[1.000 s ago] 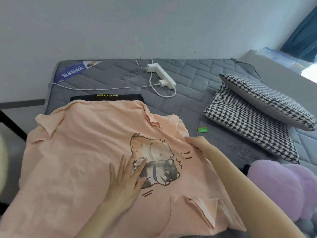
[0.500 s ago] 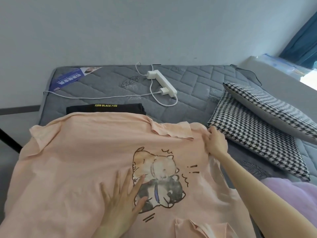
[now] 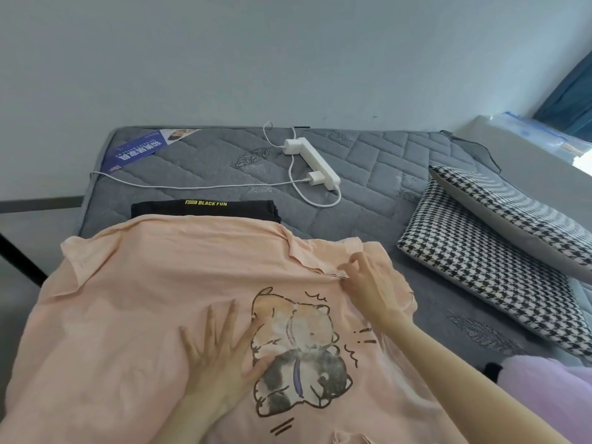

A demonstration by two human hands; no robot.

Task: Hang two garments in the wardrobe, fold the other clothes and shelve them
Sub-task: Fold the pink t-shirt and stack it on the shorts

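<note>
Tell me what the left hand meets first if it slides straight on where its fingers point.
Only flat peach T-shirt under the left hand up to its far edge; just past it, likely the folded black garment, though depth is unclear.

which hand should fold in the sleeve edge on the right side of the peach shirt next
Probably the right hand: its fingers are at that edge of the peach cartoon-print T-shirt, while the left hand lies flat, pinning the middle.
</note>
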